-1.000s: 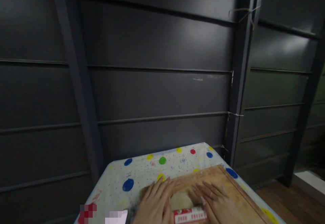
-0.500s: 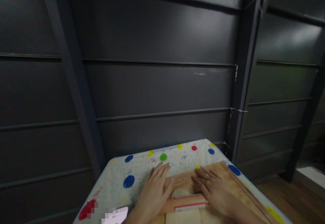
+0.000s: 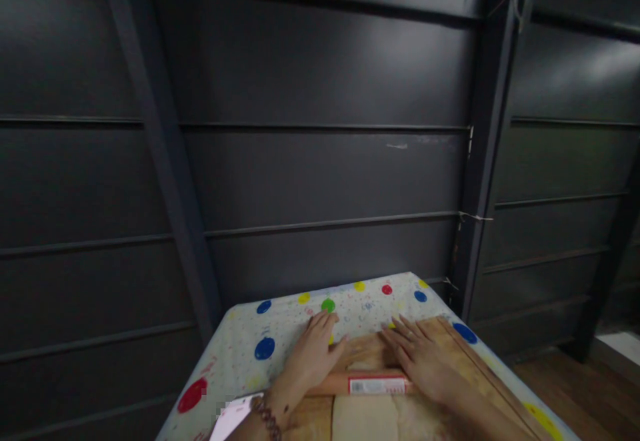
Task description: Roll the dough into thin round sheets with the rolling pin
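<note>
A wooden rolling pin (image 3: 334,384) with a red-and-white label lies crosswise over a sheet of pale dough (image 3: 365,418) on a wooden board (image 3: 311,417). On the pin's left part rests my left hand (image 3: 315,356), its fingers stretched forward and the thumb held apart. My right hand (image 3: 417,356) lies over the right end, fingers long and spread, pointing away from me. Neither hand wraps its fingers round the pin. A bead bracelet circles my left wrist. Dough shows on both sides of the pin, mostly on the near side.
A white tablecloth with coloured dots (image 3: 240,344) covers the table under the board. Left of my left forearm lies a flat pinkish-white object (image 3: 231,418), partly hidden. Dark panelled wall (image 3: 320,181) rises behind the table, and wooden floor (image 3: 545,381) shows at the right.
The rolling pin has rolled away from me with both hands on it, and its label has turned upward. More dough shows on the near side. The view has shifted slightly.
</note>
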Demonstrator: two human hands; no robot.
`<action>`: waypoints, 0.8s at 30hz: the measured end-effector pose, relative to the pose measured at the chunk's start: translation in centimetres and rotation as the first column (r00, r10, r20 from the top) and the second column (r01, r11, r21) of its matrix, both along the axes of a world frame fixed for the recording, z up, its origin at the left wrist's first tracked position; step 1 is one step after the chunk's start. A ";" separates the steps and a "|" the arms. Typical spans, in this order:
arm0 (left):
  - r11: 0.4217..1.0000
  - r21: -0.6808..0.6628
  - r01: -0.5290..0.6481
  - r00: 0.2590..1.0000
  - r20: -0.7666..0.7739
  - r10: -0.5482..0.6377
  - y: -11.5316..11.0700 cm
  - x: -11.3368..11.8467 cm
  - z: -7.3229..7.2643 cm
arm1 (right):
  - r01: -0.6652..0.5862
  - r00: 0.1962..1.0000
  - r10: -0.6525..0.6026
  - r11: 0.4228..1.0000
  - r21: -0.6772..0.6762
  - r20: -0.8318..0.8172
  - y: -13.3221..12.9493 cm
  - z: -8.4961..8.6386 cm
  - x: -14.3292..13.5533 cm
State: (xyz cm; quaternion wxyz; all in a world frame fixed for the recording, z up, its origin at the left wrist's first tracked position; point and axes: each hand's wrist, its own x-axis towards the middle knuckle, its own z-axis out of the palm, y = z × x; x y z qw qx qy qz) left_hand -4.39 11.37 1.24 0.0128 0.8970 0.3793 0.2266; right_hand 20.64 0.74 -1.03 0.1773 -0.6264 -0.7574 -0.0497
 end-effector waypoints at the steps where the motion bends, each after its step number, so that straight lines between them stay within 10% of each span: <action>1: 1.000 0.003 0.001 1.000 0.000 -0.001 -0.5 -0.2 0.2 | 0.012 1.000 -0.012 0.998 0.062 -0.001 -0.6 0.1 -0.2; 6: 0.994 0.061 0.089 0.995 -0.048 -0.086 -3.3 -1.7 1.1 | 0.006 0.998 -0.023 0.965 0.264 0.060 -3.8 1.0 -1.3; 14: 0.979 0.069 0.190 0.978 -0.106 -0.182 -7.1 -3.3 0.5 | -0.109 0.991 0.103 0.992 0.068 0.085 -6.7 -1.3 -0.3; 24: 0.985 0.173 0.022 0.972 -0.232 0.019 -6.6 -2.6 -1.3 | -0.045 0.998 0.041 0.996 0.081 0.049 -5.2 -3.5 -0.1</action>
